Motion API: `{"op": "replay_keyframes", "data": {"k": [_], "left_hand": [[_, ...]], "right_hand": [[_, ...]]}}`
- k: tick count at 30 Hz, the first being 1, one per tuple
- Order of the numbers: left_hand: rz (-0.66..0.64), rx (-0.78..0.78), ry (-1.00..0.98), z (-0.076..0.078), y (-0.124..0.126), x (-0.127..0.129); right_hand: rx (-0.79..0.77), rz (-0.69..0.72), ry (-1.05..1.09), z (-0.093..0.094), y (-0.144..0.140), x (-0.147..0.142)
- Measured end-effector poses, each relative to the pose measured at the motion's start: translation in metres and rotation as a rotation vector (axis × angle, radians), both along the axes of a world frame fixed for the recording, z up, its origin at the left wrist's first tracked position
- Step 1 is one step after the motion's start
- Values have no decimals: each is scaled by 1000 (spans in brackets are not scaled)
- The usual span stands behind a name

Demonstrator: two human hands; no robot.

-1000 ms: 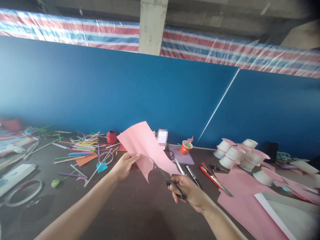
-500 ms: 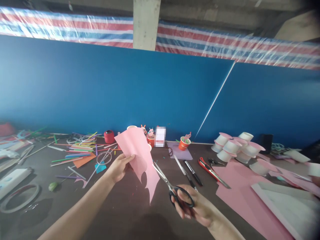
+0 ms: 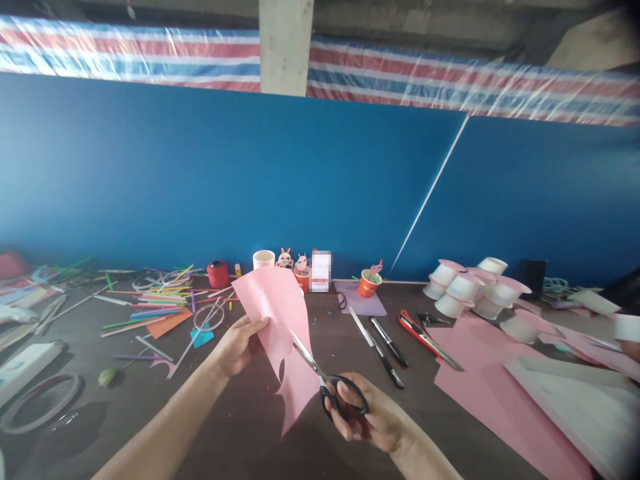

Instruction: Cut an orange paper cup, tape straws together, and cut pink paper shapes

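My left hand (image 3: 239, 347) pinches the left side of a pink sheet of paper (image 3: 280, 303), thumb on top and fingers behind. The sheet is held up above the dark table, with curved cut-outs along its lower edge. My right hand (image 3: 367, 413) has its fingers through the black handles of a pair of scissors (image 3: 314, 365). The blades point up and to the left and lie over the right part of the paper. Whether both blades are on the same side of the sheet is hard to make out.
To the right lie a red utility knife (image 3: 425, 339), pens (image 3: 389, 341) and large pink sheets (image 3: 480, 373); paper cups with pink discs (image 3: 465, 287) are stacked behind. Loose coloured straws (image 3: 160, 297) and a tape roll (image 3: 40, 403) lie left. A red-orange cup (image 3: 369, 287) stands at the back.
My right hand has moved left with the scissors, bringing the blades from beside the paper's right edge onto it. The paper has turned and dropped slightly.
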State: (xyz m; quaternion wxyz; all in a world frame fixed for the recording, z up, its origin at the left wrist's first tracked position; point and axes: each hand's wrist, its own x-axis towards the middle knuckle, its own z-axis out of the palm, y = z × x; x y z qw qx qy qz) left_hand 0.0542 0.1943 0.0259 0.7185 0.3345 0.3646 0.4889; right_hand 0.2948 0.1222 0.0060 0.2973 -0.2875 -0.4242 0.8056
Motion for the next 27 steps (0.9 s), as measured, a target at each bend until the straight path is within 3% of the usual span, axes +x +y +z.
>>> {"op": "replay_keyframes", "data": {"k": [13,27], "left_hand": [[-78,31,72,-5,-7,11],[-189,86,164,6,-11,12]], "right_hand": [[21,-39,37,-4,1,-11],[94,-47,-115,5,4,-4]]}}
